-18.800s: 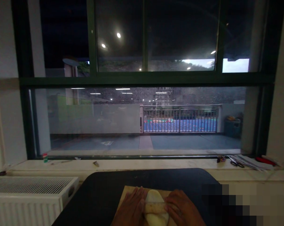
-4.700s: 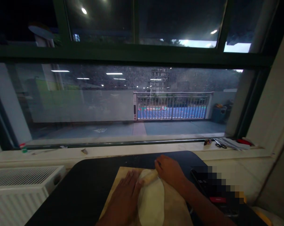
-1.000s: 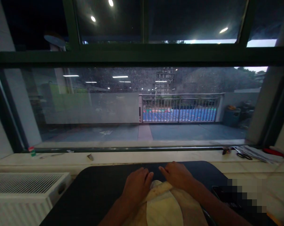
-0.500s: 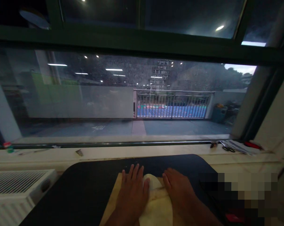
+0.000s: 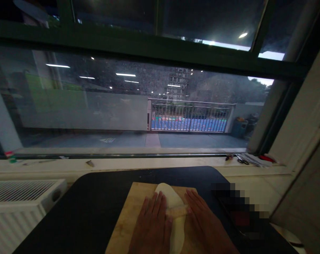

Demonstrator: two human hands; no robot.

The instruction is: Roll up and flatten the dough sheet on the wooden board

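Note:
A pale sheet of dough (image 5: 172,199) lies stretched out on a wooden board (image 5: 133,211) near the bottom of the view. A wooden rolling pin (image 5: 176,211) crosses the dough, mostly hidden under my palms. My left hand (image 5: 152,225) lies flat, fingers spread, on the pin's left end. On the pin's right end presses my right hand (image 5: 202,222), also flat. The board rests on a black round-cornered table (image 5: 96,201).
A white window sill (image 5: 123,164) runs behind the table, with scissors (image 5: 242,161), papers and small bits on it. A white radiator (image 5: 19,201) stands at the left. A blurred-out patch (image 5: 242,208) sits on the table's right side. A big window (image 5: 149,88) fills the upper view.
My hands and the rolling pin have drawn back toward me along the dough, so more of its far end and the board shows. The camera has tilted slightly.

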